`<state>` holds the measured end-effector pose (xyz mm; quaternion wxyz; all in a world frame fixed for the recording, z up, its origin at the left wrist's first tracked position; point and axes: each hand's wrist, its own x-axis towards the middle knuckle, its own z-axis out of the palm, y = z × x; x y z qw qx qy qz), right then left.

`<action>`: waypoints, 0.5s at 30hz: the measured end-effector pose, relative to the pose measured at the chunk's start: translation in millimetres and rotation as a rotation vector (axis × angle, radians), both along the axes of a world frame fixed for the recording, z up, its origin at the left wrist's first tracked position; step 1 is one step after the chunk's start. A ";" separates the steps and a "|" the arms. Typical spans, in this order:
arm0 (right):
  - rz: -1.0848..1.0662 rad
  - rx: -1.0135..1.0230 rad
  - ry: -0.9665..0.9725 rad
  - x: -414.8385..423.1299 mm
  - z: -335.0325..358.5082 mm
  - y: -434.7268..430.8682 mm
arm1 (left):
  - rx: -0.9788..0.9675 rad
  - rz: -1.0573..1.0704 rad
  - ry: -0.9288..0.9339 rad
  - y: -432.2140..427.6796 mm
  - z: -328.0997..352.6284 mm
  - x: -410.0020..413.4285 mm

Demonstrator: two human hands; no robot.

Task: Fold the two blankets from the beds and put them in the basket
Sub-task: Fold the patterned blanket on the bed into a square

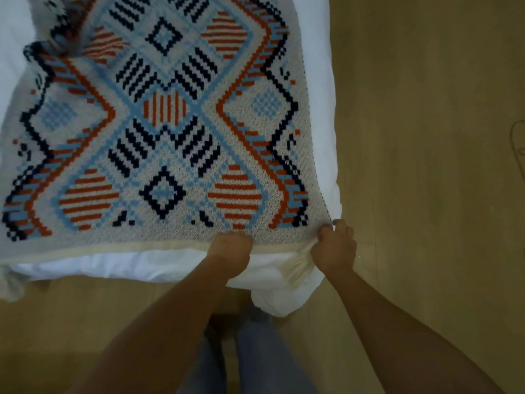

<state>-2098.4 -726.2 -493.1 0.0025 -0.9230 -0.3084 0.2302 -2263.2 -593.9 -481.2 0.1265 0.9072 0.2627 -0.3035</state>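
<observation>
A knitted blanket (164, 132) with orange, navy and light-blue geometric patterns lies spread over a bed with white bedding (321, 81). Its far left part is rumpled. My left hand (230, 253) is closed on the blanket's near cream hem, a little right of the middle. At the blanket's near right corner my right hand (335, 245) grips the bunched cream edge. No basket or second blanket is in view.
Wooden floor (426, 166) runs along the right side of the bed and in front of it. My legs in jeans (255, 354) stand at the foot of the bed. A white sheet corner (278, 297) hangs down below my hands.
</observation>
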 end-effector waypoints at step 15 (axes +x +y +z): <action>-0.363 -0.287 0.215 -24.2 18.8 -5.2 | 0.064 -0.166 -0.116 32.9 11.0 1.8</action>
